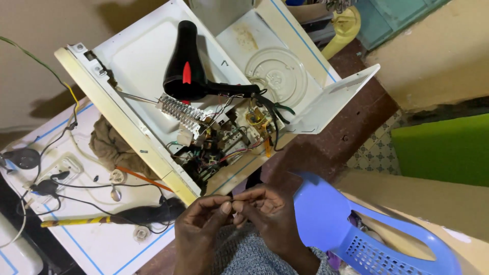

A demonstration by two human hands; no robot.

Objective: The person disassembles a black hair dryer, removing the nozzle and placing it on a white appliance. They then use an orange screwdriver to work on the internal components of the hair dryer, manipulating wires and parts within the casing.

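Head view. The left hand (201,224) and right hand (267,214) meet at 6 o'clock of the frame, low and close to the body, both forearms rising from the bottom edge. The left hand's fingers are curled, thumb and forefinger pinched together; the right hand's fingertips (239,203) press against them, so that both hands close on one very small item (233,206) held between them, too small to identify. At 12 o'clock from the hands lies an opened white microwave oven (137,61), its exposed wiring and components (219,142) nearest the hands. A black hair dryer (186,66) with a red switch rests inside the casing; the glass turntable plate (277,74) sits at 1 o'clock. At 9 o'clock, a white panel (97,239) on the tabletop carries a brown cloth (112,142), black cables and a yellow-handled tool (76,221). A blue plastic chair (356,229) stands at 3 o'clock.
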